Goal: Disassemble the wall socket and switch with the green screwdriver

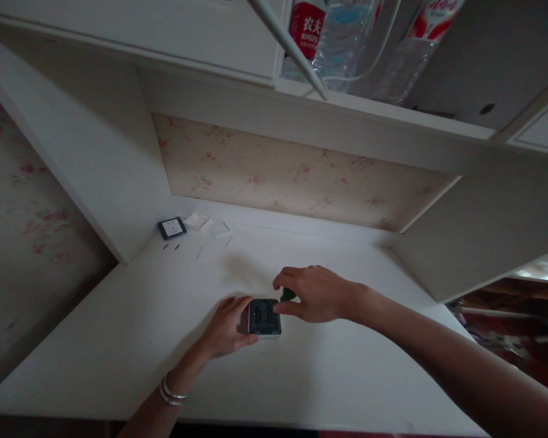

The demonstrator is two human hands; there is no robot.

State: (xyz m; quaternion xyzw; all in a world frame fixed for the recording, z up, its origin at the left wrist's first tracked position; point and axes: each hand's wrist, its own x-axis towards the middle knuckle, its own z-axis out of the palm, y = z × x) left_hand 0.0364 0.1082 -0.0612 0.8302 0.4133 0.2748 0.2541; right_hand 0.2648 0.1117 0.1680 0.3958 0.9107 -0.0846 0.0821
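Note:
A dark square socket module lies face down on the white desk. My left hand rests against its left side, fingers curled along the edge, holding it in place. My right hand is closed round a small tool with a green handle, whose tip I cannot see, just above the module's top right corner.
A second socket with a white face and dark frame lies at the back left, with two small screws and clear plastic wrappers beside it. Water bottles stand on the shelf overhead. The desk's right edge drops off beside a cabinet side.

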